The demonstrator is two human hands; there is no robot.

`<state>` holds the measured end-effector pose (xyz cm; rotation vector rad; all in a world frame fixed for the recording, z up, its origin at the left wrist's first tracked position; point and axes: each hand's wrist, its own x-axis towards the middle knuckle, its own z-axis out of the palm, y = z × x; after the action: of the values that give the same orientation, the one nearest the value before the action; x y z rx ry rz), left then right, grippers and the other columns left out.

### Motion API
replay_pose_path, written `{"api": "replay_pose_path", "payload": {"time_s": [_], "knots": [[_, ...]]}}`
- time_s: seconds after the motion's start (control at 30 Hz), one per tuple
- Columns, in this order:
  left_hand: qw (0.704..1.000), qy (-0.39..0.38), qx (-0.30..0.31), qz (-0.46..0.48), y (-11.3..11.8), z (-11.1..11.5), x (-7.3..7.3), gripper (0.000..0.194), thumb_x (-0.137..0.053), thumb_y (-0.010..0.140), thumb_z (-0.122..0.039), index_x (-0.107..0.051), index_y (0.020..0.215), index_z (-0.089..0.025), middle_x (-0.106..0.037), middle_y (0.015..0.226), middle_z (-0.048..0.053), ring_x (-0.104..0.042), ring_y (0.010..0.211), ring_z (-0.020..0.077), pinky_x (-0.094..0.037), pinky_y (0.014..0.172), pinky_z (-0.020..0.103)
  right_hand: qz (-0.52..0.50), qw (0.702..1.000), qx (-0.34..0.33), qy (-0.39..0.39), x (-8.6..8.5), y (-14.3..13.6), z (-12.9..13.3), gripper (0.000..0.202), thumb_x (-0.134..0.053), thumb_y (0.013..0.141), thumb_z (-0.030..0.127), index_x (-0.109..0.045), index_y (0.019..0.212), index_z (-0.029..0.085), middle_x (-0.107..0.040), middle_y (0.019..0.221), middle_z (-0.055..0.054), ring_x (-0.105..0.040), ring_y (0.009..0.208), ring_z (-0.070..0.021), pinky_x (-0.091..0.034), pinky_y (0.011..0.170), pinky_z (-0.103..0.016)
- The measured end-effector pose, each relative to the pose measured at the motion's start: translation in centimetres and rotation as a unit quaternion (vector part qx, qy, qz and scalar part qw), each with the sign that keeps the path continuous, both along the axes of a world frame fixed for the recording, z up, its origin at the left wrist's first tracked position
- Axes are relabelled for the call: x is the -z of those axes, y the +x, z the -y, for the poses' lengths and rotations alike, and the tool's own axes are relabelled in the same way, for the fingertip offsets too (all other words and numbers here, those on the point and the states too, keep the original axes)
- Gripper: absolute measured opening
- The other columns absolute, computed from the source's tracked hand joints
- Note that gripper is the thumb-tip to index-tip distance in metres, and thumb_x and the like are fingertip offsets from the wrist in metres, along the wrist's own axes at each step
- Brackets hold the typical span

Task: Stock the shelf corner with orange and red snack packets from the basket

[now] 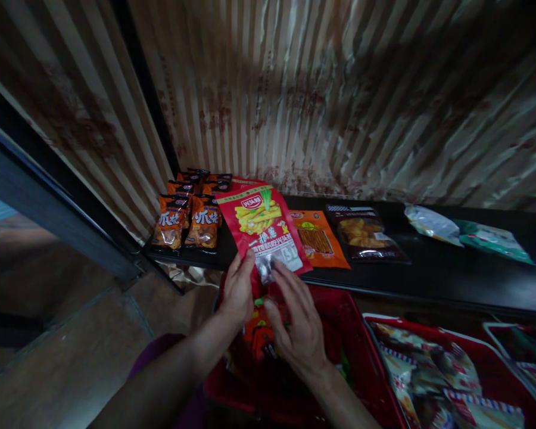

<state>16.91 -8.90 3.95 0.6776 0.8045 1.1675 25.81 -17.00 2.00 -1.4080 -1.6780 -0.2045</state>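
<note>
A red snack bag (268,229) with yellow rolls pictured on it is tilted up over the front of the black shelf. My left hand (239,289) pinches its lower left corner between thumb and fingers. My right hand (298,322) is at the bag's lower edge, fingers stretched out and thumb apart, the fingertips touching or very close to the clear window. Behind the held bag, another red bag (246,183) shows only in part. An orange bag of sticks (324,241) lies just right of it. Below my hands stands a red basket (346,310) with snack packs inside.
Small orange-and-black packs (204,223) stand in rows at the shelf's left end. Farther right on the shelf (451,274) lie a dark bag (366,233), a white bag (432,224) and a green bag (494,239). A second red basket (495,351) holds several packs. A metal post (84,208) rises at left.
</note>
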Motion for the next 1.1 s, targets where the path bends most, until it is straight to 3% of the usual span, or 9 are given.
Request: {"api": "replay_pose_path", "payload": {"time_s": [0.13,0.23,0.33,0.47,0.5,0.57,0.77,0.93,1.1], "knots": [[0.998,-0.009,0.023,0.062,-0.3,-1.1,0.5,0.050,-0.074,0.066,-0.050,-0.065,0.103,-0.017,-0.072,0.104,0.008,-0.066,0.100,0.0231,-0.050,0.091,0.036,-0.128,0.985,0.114,0.037,0.0,1.3,-0.5,0.058,-0.055,0.087,0.025,-0.036,0.142,0.026,-0.050,0.138,-0.012,-0.045,0.128,-0.0272,-0.039,0.104,-0.051],[0.996,-0.029,0.028,0.074,-0.6,-1.2,0.7,0.049,-0.076,0.065,-0.048,-0.066,0.101,-0.017,-0.073,0.102,0.008,-0.068,0.096,0.0232,-0.050,0.091,0.037,-0.331,0.931,0.151,0.005,0.1,2.2,-1.2,0.060,-0.060,0.083,0.037,-0.040,0.138,0.022,-0.044,0.143,-0.014,-0.042,0.131,-0.0289,-0.034,0.107,-0.052],[0.996,-0.026,0.040,0.075,-0.7,-1.1,0.8,0.045,-0.074,0.068,-0.047,-0.067,0.100,-0.017,-0.073,0.102,0.008,-0.068,0.095,0.0230,-0.050,0.091,0.038,-0.569,0.816,0.089,-0.055,-0.1,2.6,-1.9,0.063,-0.071,0.074,0.043,-0.048,0.131,0.029,-0.056,0.133,-0.008,-0.055,0.118,-0.0253,-0.046,0.097,-0.046],[0.995,-0.031,0.024,0.088,-0.3,-1.0,1.0,0.042,-0.073,0.069,-0.045,-0.068,0.100,-0.017,-0.072,0.104,0.008,-0.068,0.097,0.0235,-0.049,0.093,0.039,-0.797,0.591,-0.002,-0.124,-0.7,2.5,-2.1,0.047,-0.085,0.058,0.034,-0.065,0.100,0.033,-0.074,0.096,0.004,-0.068,0.088,-0.0167,-0.055,0.081,-0.036],[0.995,-0.036,0.017,0.091,-0.1,-1.0,1.0,0.042,-0.073,0.070,-0.044,-0.068,0.100,-0.017,-0.072,0.105,0.008,-0.067,0.097,0.0237,-0.048,0.093,0.039,-0.823,0.552,-0.011,-0.130,-0.8,2.5,-2.1,0.040,-0.087,0.054,0.031,-0.067,0.088,0.030,-0.075,0.088,0.005,-0.068,0.083,-0.0156,-0.055,0.080,-0.035],[0.995,-0.041,0.016,0.095,0.1,-1.1,1.2,0.040,-0.073,0.070,-0.043,-0.068,0.101,-0.017,-0.072,0.106,0.008,-0.067,0.099,0.0241,-0.047,0.095,0.039,-0.850,0.507,-0.014,-0.139,-0.7,2.5,-2.1,0.033,-0.090,0.049,0.028,-0.066,0.072,0.025,-0.075,0.080,0.006,-0.068,0.079,-0.0148,-0.056,0.077,-0.033],[0.995,-0.008,0.057,0.087,-0.1,-1.9,1.0,0.036,-0.077,0.067,-0.037,-0.071,0.096,-0.017,-0.073,0.100,0.006,-0.067,0.095,0.0224,-0.047,0.091,0.035,-0.862,0.486,0.003,-0.146,-0.2,3.0,-2.3,0.032,-0.090,0.048,0.027,-0.068,0.070,0.025,-0.076,0.080,0.005,-0.069,0.076,-0.0129,-0.056,0.073,-0.027],[0.995,-0.004,0.002,0.099,-0.8,-3.5,0.1,0.037,-0.081,0.061,-0.037,-0.070,0.091,-0.018,-0.074,0.091,0.003,-0.067,0.079,0.0154,-0.049,0.081,0.028,-0.860,0.485,0.001,-0.157,0.1,3.4,-2.0,0.033,-0.092,0.043,0.024,-0.067,0.066,0.024,-0.076,0.080,0.005,-0.069,0.079,-0.0131,-0.056,0.077,-0.029],[0.993,-0.013,-0.037,0.110,-1.6,-5.0,0.2,0.039,-0.084,0.056,-0.035,-0.068,0.088,-0.018,-0.072,0.087,0.001,-0.066,0.074,0.0125,-0.050,0.074,0.025,-0.851,0.491,-0.002,-0.186,0.7,3.6,-1.7,0.033,-0.092,0.043,0.024,-0.068,0.065,0.024,-0.075,0.077,0.007,-0.068,0.077,-0.0114,-0.055,0.077,-0.027]]}}
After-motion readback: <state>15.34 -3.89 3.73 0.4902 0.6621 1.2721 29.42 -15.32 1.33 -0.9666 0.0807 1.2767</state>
